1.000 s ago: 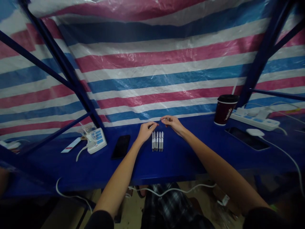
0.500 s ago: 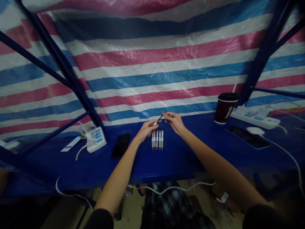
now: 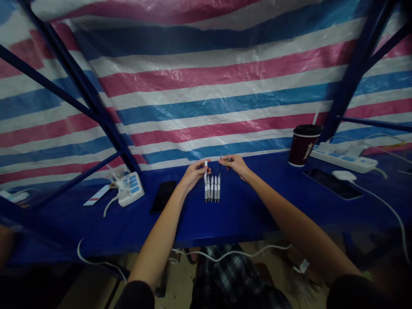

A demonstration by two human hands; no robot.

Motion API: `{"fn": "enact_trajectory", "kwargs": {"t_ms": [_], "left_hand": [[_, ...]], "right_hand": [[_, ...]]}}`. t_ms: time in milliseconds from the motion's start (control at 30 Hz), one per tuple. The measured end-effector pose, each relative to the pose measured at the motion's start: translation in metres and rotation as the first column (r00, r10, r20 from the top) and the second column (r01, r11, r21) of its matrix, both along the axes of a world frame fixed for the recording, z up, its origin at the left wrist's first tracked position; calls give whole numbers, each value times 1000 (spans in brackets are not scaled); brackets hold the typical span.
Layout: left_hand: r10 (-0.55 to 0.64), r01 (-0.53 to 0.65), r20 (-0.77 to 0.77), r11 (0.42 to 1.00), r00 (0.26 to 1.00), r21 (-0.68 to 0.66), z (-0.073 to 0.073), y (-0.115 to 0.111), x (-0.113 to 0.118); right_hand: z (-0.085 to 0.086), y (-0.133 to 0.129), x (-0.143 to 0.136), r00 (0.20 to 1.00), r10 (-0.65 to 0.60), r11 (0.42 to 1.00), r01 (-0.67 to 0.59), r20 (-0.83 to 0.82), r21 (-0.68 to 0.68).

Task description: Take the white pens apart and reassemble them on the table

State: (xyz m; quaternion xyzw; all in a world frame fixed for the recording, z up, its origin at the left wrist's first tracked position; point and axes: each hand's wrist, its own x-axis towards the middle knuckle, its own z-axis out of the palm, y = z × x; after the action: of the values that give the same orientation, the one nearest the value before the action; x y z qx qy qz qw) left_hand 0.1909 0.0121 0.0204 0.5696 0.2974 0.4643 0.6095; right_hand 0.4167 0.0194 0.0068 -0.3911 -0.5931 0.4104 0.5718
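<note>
My left hand point(image 3: 194, 172) pinches a white pen barrel point(image 3: 206, 166), held upright just above the left end of a row of pens. Between the fingertips of my right hand point(image 3: 234, 165) is a thin dark refill point(image 3: 220, 166), also roughly upright, with a gap between it and the barrel. Several white and grey pens point(image 3: 211, 191) lie side by side on the blue table point(image 3: 238, 214), their tips toward me, just below both hands.
A black phone point(image 3: 163, 196) and a white power strip point(image 3: 131, 189) lie to the left. On the right are a dark lidded cup point(image 3: 302, 148) with a straw, another power strip point(image 3: 344, 159), a second phone point(image 3: 333, 183) and a white charger point(image 3: 344, 175). Striped sheeting point(image 3: 209, 94) hangs behind.
The white barrel and dark refill, close together and slanted before, are now apart and upright. My right hand has turned slightly downward.
</note>
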Motion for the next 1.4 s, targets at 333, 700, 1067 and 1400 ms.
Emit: {"fn": "enact_trajectory", "kwargs": {"t_ms": [333, 700, 1067, 1400], "left_hand": [[-88, 84, -42, 993, 995, -82, -2, 1, -1], [-122, 116, -63, 989, 991, -95, -3, 0, -1], [-121, 114, -62, 988, 991, -100, -3, -1, 0], [-191, 183, -122, 980, 974, -81, 0, -4, -1]], "right_hand": [[-4, -3, -9, 984, 139, 990, -135, 107, -45], [-3, -6, -8, 974, 141, 990, -139, 179, -21], [-6, -4, -8, 970, 178, 984, -175, 167, -33], [10, -13, 0, 961, 127, 987, -147, -244, -63]]}}
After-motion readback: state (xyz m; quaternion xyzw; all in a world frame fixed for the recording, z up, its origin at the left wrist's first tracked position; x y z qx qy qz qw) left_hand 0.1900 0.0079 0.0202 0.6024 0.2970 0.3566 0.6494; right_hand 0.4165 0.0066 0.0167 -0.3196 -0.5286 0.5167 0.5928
